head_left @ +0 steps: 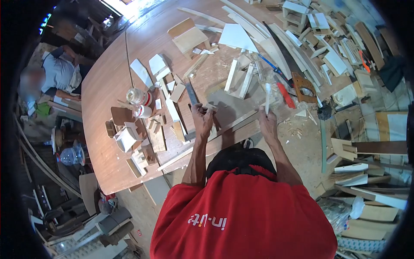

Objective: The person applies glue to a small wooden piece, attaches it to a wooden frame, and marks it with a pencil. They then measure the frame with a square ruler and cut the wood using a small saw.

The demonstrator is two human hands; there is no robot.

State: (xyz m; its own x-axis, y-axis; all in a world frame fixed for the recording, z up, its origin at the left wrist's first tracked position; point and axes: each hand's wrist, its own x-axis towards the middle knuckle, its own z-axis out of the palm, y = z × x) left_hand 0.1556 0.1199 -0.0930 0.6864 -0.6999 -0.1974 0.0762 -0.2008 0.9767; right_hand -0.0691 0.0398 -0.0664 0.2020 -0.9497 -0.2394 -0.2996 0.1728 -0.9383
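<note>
My left hand (202, 119) is above the table edge with its fingers closed. A dark flat strip (192, 93) and a small pale piece (211, 106) meet its fingertips; I cannot make out which it grips. In my right hand (268, 123) a slim brush-like stick (267, 97) stands upright, its top end white. A long narrow wooden strip (235, 125) runs along the table edge from the lower left toward my right hand. Beyond the hands, a small wooden piece with two pale rails (246, 80) sits on a grey patch of the tabletop.
The brown table (101, 142) carries a jar (139, 96), a white tub (143, 112) and several wood blocks. A handsaw (304, 87) and a red tool (285, 95) lie at right. Wood offcuts (336, 60) are piled far right. Another person (60, 73) sits at left.
</note>
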